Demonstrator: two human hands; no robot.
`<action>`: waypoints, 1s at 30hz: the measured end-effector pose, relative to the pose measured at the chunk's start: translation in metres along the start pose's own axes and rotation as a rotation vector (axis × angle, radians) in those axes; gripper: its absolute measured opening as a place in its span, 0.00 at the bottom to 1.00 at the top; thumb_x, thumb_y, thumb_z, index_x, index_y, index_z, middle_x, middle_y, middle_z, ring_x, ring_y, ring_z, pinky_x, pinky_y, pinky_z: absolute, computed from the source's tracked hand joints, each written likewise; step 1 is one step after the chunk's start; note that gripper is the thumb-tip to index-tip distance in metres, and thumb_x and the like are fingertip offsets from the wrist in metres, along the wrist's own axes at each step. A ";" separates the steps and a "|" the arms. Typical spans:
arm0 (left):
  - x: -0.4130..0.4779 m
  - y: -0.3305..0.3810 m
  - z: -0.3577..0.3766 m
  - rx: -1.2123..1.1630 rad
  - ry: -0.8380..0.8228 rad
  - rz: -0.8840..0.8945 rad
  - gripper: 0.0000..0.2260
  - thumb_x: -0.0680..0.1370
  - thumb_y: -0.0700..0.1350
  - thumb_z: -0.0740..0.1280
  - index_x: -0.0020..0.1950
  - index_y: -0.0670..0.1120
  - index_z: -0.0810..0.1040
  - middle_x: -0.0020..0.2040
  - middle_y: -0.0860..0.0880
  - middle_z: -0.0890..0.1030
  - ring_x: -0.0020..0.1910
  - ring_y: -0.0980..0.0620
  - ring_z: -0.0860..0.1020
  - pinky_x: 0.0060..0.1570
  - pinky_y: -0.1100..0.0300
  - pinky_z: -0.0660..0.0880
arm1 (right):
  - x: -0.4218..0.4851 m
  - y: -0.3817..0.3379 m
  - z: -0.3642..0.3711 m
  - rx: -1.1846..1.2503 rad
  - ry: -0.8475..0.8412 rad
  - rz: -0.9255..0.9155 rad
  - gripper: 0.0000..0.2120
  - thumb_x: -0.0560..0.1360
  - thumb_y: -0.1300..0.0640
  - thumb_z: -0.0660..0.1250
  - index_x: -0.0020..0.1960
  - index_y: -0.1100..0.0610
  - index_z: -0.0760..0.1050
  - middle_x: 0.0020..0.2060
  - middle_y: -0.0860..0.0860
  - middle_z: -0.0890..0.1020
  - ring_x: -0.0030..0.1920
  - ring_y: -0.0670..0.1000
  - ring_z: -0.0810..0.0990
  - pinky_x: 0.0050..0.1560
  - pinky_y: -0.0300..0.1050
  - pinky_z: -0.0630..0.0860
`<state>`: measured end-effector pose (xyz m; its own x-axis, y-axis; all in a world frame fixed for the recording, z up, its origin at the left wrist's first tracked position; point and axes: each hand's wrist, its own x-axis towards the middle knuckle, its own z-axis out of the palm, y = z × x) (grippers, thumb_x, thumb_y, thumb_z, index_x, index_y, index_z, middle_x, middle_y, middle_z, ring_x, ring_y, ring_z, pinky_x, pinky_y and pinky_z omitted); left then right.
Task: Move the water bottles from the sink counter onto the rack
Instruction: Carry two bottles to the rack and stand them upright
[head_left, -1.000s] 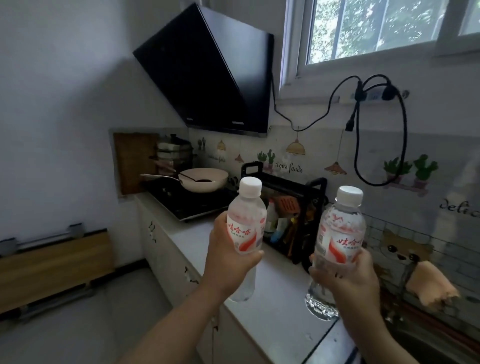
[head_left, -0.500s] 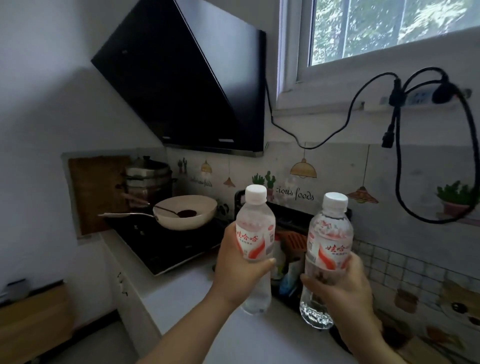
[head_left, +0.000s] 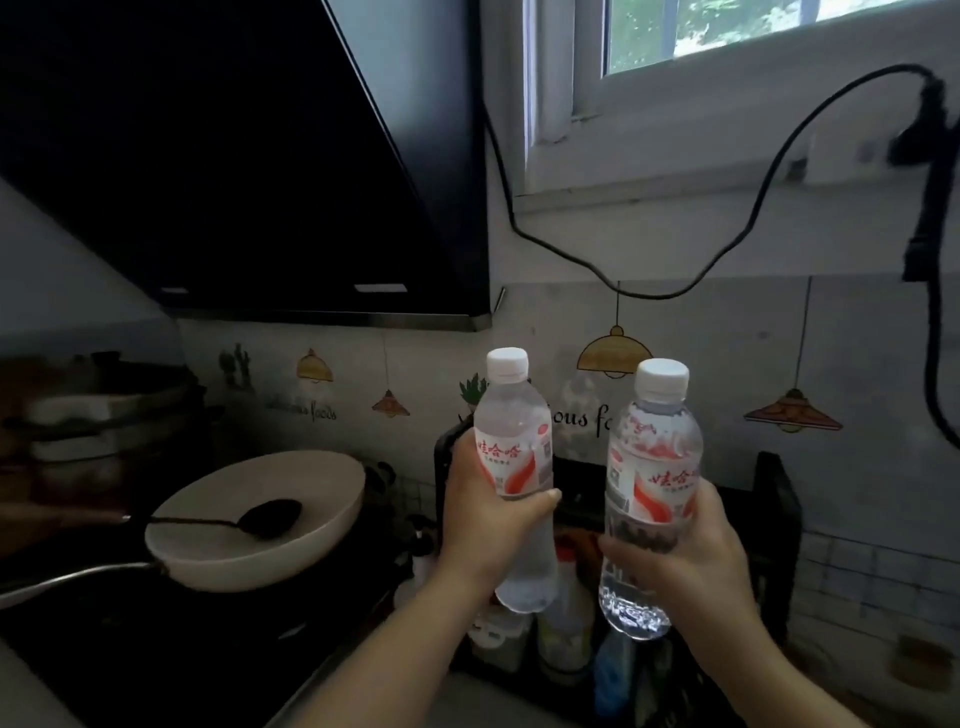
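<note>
I hold two clear water bottles with white caps and red-and-white labels, both upright in the air. My left hand (head_left: 480, 525) grips the left bottle (head_left: 514, 447) around its middle. My right hand (head_left: 696, 561) grips the right bottle (head_left: 652, 467) around its lower half. Right behind and below both bottles stands the black rack (head_left: 776, 525) against the wall; its top shelf runs behind the bottles, and its lower level holds several condiment containers, partly hidden by my hands.
A white pan (head_left: 260, 519) with a dark ladle sits on the black stove (head_left: 156, 649) at left, stacked pots (head_left: 104, 410) behind it. The black range hood (head_left: 249, 156) hangs overhead. A black cable (head_left: 737, 228) loops along the wall under the window.
The view has closed in on the rack and stove. Both bottles have moved forward and now sit right in front of the rack's top, still held upright.
</note>
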<state>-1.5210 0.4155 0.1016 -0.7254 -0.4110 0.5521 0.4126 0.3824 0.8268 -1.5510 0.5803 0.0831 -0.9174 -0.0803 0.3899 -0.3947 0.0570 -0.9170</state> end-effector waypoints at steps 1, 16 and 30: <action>0.018 -0.008 -0.006 -0.011 -0.024 0.008 0.23 0.65 0.36 0.76 0.53 0.55 0.73 0.48 0.56 0.81 0.48 0.63 0.80 0.45 0.70 0.76 | 0.010 0.000 0.015 0.006 0.028 0.006 0.34 0.58 0.68 0.79 0.58 0.50 0.69 0.52 0.51 0.79 0.52 0.54 0.80 0.53 0.58 0.79; 0.193 -0.094 -0.010 -0.035 -0.126 0.032 0.29 0.63 0.39 0.79 0.55 0.50 0.65 0.53 0.50 0.76 0.50 0.54 0.75 0.43 0.71 0.70 | 0.142 0.011 0.126 -0.134 0.191 -0.062 0.34 0.59 0.60 0.80 0.59 0.50 0.67 0.55 0.50 0.77 0.55 0.49 0.78 0.46 0.35 0.74; 0.223 -0.139 0.012 0.054 -0.110 -0.007 0.28 0.61 0.39 0.80 0.55 0.47 0.69 0.51 0.48 0.78 0.50 0.50 0.77 0.42 0.68 0.72 | 0.199 0.062 0.146 -0.204 0.176 -0.072 0.29 0.59 0.59 0.80 0.52 0.44 0.71 0.48 0.43 0.81 0.49 0.38 0.80 0.47 0.35 0.80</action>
<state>-1.7471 0.2807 0.1084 -0.7855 -0.3215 0.5287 0.3795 0.4246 0.8220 -1.7511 0.4221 0.0914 -0.8741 0.0819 0.4787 -0.4454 0.2580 -0.8574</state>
